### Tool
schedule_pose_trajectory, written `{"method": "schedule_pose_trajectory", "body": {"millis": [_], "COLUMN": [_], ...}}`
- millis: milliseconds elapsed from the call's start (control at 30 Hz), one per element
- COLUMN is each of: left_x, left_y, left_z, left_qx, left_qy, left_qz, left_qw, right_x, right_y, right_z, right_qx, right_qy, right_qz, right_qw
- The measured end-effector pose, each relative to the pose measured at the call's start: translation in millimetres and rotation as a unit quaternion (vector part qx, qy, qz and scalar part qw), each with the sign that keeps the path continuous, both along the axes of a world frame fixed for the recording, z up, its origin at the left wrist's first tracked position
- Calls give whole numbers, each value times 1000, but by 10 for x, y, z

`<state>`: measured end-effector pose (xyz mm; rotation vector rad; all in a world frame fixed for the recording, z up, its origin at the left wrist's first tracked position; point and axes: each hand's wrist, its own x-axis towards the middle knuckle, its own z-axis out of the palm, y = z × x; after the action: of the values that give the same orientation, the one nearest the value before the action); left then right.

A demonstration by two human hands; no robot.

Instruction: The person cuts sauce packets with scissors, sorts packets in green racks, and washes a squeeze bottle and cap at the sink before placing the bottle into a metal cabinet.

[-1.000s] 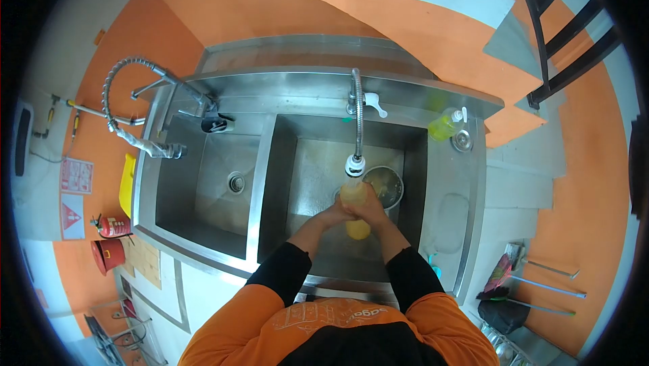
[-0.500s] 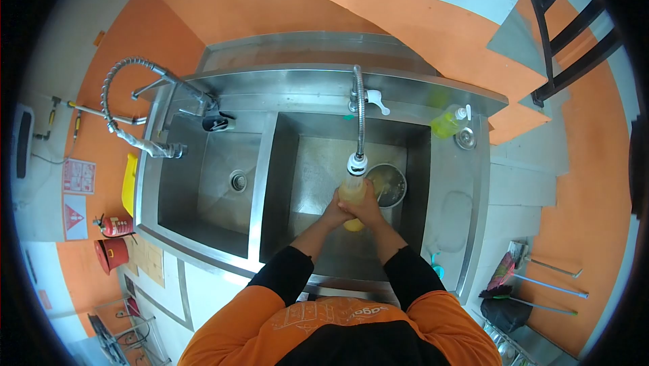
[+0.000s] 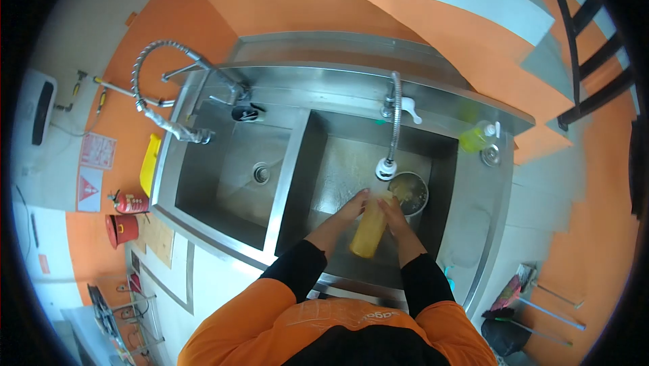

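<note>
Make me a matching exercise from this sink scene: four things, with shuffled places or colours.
Things:
1. Yellow container
2. Pump bottle
3. Round pot
4. Fire extinguisher

Places or colours:
A. Standing in the right-hand basin
B. Red
C. Between the left hand and right hand
D. On the counter right of the basins

Pairs: 1-C, 2-D, 3-A, 4-B

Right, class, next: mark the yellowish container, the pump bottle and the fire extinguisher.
Yellowish container (image 3: 369, 232): head view, on its side, below the hands.
Pump bottle (image 3: 474, 139): head view, on its body.
Fire extinguisher (image 3: 134, 203): head view, on its red cylinder.
</note>
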<state>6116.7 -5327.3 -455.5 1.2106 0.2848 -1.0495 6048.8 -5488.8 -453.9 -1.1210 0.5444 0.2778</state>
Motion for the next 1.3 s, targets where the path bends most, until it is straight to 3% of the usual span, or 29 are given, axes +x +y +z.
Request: {"method": "schedule_pose_trajectory", "body": {"millis": [267,367,400,433,667,833,867,967,1067,1167,1267,1300], "left_x": [124,135,169,193,158,115,111,95,83,58,-36,-58], "left_y": [-202,-341,-372,-395,-578,-499,-460,-364,-300,-185,9,40], "left_z": [-569,-605,-595,83,-95,-143,-204,-309,-350,-501,-752,-725], "left_qx": [-14,19,32,82,63,17,50,137,202,249,248,238], "left_qy": [-66,-67,-69,-88,-82,18,13,-19,-78,-145,-206,-215], "left_qz": [33,64,76,30,87,151,135,91,55,1,-66,-75], "left_qw": [997,996,994,992,991,988,990,986,975,958,944,944], "right_x": [-226,-333,-359,-376,-410,-469,-468,-444,-376,-147,22,64], "right_y": [15,-80,-104,-131,-311,-485,-501,-327,-206,-159,-31,6], "right_z": [-418,-250,-249,-275,-278,-362,-378,-321,-343,106,-48,-36], "right_qx": [255,372,379,387,352,488,502,440,338,95,-142,-168], "right_qy": [119,66,70,73,153,79,67,84,3,-14,-34,-57], "right_qz": [-25,-12,-19,-26,-24,52,70,-53,-82,3,40,41], "right_qw": [959,926,922,919,923,868,860,892,938,995,988,983]}}
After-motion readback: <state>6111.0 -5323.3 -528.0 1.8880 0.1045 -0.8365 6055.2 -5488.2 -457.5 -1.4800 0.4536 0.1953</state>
